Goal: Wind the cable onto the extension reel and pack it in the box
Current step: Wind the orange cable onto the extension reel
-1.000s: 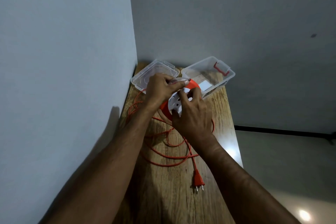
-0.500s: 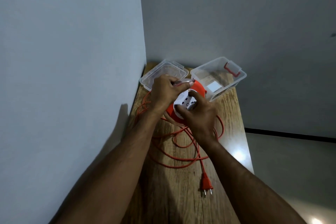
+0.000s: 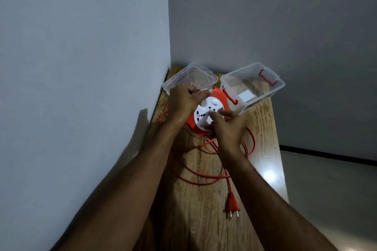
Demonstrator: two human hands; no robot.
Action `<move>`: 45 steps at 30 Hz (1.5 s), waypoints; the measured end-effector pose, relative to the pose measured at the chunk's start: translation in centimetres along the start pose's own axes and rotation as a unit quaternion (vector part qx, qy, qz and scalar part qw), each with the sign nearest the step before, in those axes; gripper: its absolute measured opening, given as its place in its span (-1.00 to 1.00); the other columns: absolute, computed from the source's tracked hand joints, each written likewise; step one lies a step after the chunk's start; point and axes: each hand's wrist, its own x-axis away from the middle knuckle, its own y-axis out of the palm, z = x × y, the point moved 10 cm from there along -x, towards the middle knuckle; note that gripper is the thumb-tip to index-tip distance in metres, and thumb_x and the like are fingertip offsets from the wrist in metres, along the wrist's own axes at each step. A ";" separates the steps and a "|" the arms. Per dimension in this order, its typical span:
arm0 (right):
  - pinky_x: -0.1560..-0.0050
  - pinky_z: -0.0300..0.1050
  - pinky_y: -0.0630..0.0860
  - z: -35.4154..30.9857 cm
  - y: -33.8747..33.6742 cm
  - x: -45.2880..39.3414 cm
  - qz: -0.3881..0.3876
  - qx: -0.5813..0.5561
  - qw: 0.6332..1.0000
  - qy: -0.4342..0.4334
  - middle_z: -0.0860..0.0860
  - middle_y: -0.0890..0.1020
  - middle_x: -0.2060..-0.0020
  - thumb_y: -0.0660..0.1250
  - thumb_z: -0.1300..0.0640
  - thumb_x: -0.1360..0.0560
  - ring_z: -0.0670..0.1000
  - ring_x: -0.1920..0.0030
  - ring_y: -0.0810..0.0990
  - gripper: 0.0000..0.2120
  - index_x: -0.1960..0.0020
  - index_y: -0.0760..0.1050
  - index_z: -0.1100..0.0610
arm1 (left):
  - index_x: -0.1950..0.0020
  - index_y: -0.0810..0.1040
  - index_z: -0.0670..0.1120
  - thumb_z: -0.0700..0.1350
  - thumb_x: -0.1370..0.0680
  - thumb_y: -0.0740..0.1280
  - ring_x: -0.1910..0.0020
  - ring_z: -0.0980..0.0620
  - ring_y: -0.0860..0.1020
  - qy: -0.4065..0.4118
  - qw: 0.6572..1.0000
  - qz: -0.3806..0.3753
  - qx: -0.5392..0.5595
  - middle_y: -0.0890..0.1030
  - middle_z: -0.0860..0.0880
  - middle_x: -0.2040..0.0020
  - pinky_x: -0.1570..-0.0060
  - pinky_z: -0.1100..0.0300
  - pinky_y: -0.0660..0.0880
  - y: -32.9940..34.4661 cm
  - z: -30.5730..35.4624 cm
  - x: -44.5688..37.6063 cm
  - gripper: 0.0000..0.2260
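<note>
Both hands are on the extension reel, an orange drum with a white socket face, held tilted at the far end of the wooden surface. The left hand grips the reel's far-left edge, its fingers curled closed over the rim. The right hand rests on the near-right of the white face, its fingers bent and pressed against the face; whether they pinch anything there cannot be told.

The orange cable is mostly unwound. It lies in loose loops on the surface near the reel, running under both wrists and out to the right. Its end comes toward the near side and finishes in an orange two-pin plug, which lies flat on the surface, pins pointing near.

The clear plastic box with red clips stands open at the far right, just beside the reel, with a white label showing inside it. Its clear lid lies at the far left, against the wall, partly behind the left hand.
</note>
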 end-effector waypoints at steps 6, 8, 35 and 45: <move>0.18 -0.17 0.56 -6.1 1.9 3.9 0.001 0.341 0.855 -0.391 0.01 0.63 -0.08 0.41 -0.06 -0.55 -0.05 0.06 0.64 -0.62 -0.30 0.51 0.09 | 0.27 0.65 0.00 0.24 -0.47 0.50 0.38 0.19 0.61 -0.015 1.000 -0.007 0.005 0.62 0.16 0.37 0.34 0.30 0.48 -1.0 -0.6 -0.9 -0.67; 0.25 -0.26 0.41 -5.7 3.5 4.2 -0.009 0.438 0.799 -0.412 0.08 0.58 -0.19 0.39 -0.11 -0.54 0.01 0.04 0.63 -0.53 -0.35 0.48 0.10 | 0.31 0.61 0.02 0.22 -0.47 0.50 0.41 0.20 0.56 -0.017 1.000 -0.005 0.003 0.56 0.19 0.42 0.34 0.36 0.39 -1.0 -0.5 -0.8 -0.68; 0.07 -0.16 0.69 -5.0 3.5 1.6 -0.019 0.197 0.940 -0.279 -0.07 0.68 -0.06 0.62 -0.13 -0.31 -0.09 0.02 0.69 -0.46 -0.22 0.57 -0.02 | 0.36 0.62 -0.05 0.25 -0.44 0.51 0.47 0.22 0.49 0.039 0.999 0.006 -0.014 0.55 0.09 0.47 0.42 0.41 0.31 -2.2 0.6 -0.6 -0.60; 0.20 0.02 0.69 4.3 5.3 0.7 -0.045 -0.198 0.943 0.266 0.21 0.65 -0.05 0.59 0.07 -0.40 0.21 0.05 0.74 -0.48 -0.21 0.46 0.25 | 0.14 0.73 -0.09 0.25 -0.46 0.49 0.34 0.17 0.61 0.044 0.998 0.030 -0.034 0.72 0.03 0.23 0.28 0.25 0.59 -2.4 0.7 0.1 -0.61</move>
